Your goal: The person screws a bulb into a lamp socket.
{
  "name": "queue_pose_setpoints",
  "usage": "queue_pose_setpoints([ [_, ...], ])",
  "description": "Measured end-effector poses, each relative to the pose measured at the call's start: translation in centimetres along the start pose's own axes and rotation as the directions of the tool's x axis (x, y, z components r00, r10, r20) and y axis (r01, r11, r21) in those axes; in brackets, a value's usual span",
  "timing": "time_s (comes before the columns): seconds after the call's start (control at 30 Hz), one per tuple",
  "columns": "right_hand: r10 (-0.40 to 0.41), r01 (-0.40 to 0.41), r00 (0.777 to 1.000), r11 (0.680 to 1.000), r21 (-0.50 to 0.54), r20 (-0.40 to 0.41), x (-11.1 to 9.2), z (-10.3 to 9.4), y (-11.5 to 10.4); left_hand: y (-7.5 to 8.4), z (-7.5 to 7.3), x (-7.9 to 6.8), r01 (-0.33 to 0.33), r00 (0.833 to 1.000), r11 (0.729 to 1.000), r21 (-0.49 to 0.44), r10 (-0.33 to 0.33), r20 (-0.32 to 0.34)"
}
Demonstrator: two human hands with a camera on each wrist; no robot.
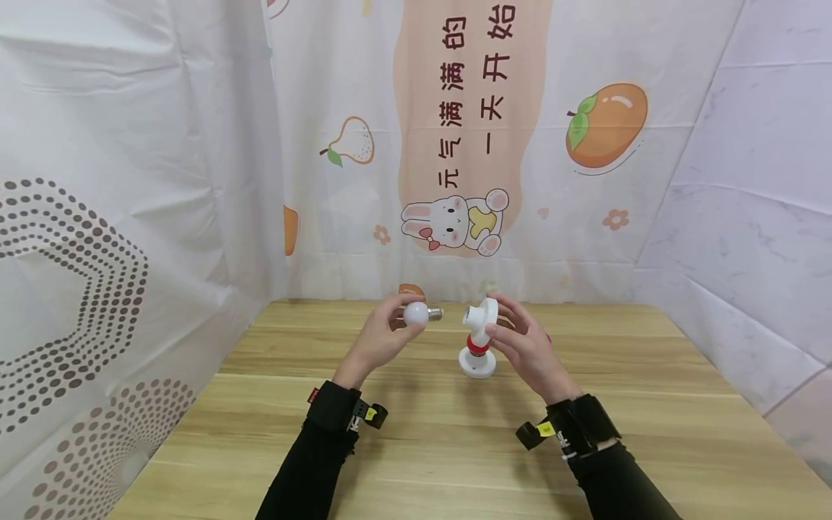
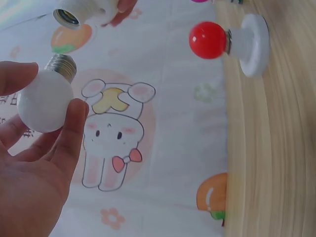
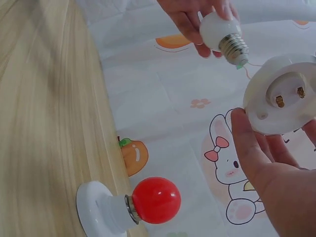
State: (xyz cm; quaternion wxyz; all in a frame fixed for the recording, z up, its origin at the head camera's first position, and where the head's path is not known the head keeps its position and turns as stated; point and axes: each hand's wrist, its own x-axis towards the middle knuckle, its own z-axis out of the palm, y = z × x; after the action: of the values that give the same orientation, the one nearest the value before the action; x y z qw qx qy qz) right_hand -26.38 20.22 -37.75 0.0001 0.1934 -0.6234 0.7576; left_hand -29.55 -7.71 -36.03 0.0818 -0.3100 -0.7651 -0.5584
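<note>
While left grip (image 1: 380, 336) pinches the white bulb (image 1: 416, 313) and right grip (image 1: 529, 350) clamps the plug-in lamp holder (image 1: 477, 319), cap (image 1: 435, 314) faces socket mouth (image 2: 67, 19), apart, above desk (image 1: 416, 448); I'd square axes before turning, the mouth's inside being too dim to judge.

Screw-in bulb (image 2: 44, 101) is showing white w/ silvery threads (image 2: 61, 65), socket (image 3: 286, 91) is matching in white, & 2nd bulb (image 3: 156, 200) is standing out red vs. white holder (image 3: 96, 210). Tabletop (image 1: 422, 448) is displaying lt. tan wood grain; back curtain (image 1: 572, 238) is sporting orange fruit (image 1: 607, 125), bunny (image 1: 455, 222) & dk. brown lettering (image 1: 451, 76) on white; sleeves (image 1: 302, 469) are running black.
</note>
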Motion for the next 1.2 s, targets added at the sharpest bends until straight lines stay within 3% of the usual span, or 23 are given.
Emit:
queue_pose_setpoints([
  [0.53,-0.036,0.038,0.997,0.999,-0.034,0.070,-0.2,0.2,-0.6,1.1,0.8,-0.2,-0.073,0.997,0.991,-0.116,0.076,0.025],
  [1.2,-0.053,0.064,0.991,0.994,-0.089,0.119,-0.2,0.5,-0.6,1.2,1.8,-0.5,-0.060,0.996,0.986,-0.155,0.068,0.051],
])
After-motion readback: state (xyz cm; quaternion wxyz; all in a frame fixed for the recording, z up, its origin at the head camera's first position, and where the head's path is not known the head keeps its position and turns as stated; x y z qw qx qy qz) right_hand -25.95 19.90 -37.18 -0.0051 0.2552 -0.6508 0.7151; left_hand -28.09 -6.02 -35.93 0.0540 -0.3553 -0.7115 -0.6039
